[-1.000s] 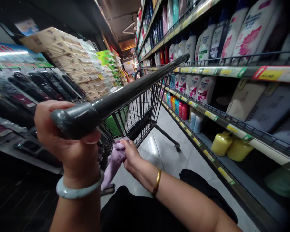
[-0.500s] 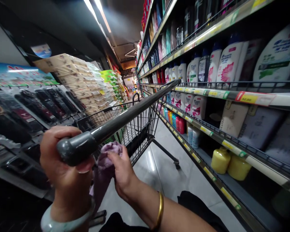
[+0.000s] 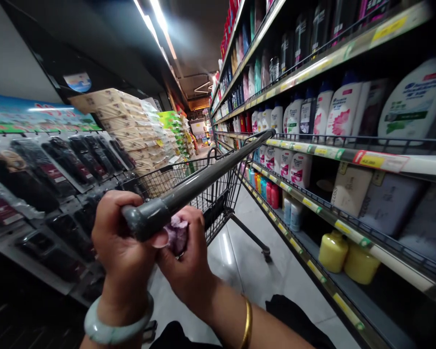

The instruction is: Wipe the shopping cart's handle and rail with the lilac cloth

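Observation:
My left hand, with a pale bangle at its wrist, is wrapped round the near end of the dark shopping cart handle. Bunched in my closed right hand is a purple cloth, just under the handle and against the left thumb. Most of the cloth is hidden by the fingers. A gold bangle circles my right wrist. Beyond the handle stands the black wire shopping cart, angled across the aisle.
Shelves of shampoo bottles run along the right, with yellow jars low down. Packaged black goods hang at left, before stacked cartons. Grey tiled floor lies between.
My right hand has gathered the cloth's hanging length into a bunch and come up close to my left hand. The handle and left hand appear further right in view.

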`<state>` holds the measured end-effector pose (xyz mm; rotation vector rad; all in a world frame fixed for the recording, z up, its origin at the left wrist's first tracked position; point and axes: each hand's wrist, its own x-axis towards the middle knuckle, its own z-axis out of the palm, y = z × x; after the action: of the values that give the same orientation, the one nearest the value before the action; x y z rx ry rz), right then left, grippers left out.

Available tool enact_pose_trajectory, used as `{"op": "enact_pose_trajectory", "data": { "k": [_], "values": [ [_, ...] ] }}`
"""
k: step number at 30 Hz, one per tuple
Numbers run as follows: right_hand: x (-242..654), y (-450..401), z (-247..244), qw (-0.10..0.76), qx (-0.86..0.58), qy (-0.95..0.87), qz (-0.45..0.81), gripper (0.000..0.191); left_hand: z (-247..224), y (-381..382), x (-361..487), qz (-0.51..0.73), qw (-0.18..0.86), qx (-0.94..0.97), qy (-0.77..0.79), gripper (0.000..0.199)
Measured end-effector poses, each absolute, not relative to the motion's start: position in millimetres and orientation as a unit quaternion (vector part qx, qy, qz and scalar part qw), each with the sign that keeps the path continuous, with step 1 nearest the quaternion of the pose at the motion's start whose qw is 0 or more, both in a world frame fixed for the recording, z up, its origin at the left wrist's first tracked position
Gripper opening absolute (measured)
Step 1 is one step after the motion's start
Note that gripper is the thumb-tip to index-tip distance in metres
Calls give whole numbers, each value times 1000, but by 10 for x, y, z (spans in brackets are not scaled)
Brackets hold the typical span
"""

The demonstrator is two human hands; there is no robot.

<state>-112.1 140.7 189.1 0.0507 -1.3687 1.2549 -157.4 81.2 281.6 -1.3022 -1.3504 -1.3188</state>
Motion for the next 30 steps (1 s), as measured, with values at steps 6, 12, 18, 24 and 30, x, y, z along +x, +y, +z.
{"op": "enact_pose_trajectory", "data": {
  "k": [6,12,18,24,30],
  "values": [
    [-1315,1656,1847,595,-5,-595,541,43,2819,791,-1512,-517,404,-530,-537,54],
    [-890,1639,2097,664,-29,-447,598,44,2824,735,-1530,-519,383,-543,-537,50],
    [-263,1527,2557,759,17,-601,251,49,2799,625,-1598,-503,403,-545,-536,42],
    [-178,1691,3298,614,58,-769,167,51,2806,494,-1608,-497,392,-546,-550,42],
    [-325,1903,3764,434,-52,-893,110,15,2893,356,-1690,-474,372,-553,-575,48]
  ]
}}
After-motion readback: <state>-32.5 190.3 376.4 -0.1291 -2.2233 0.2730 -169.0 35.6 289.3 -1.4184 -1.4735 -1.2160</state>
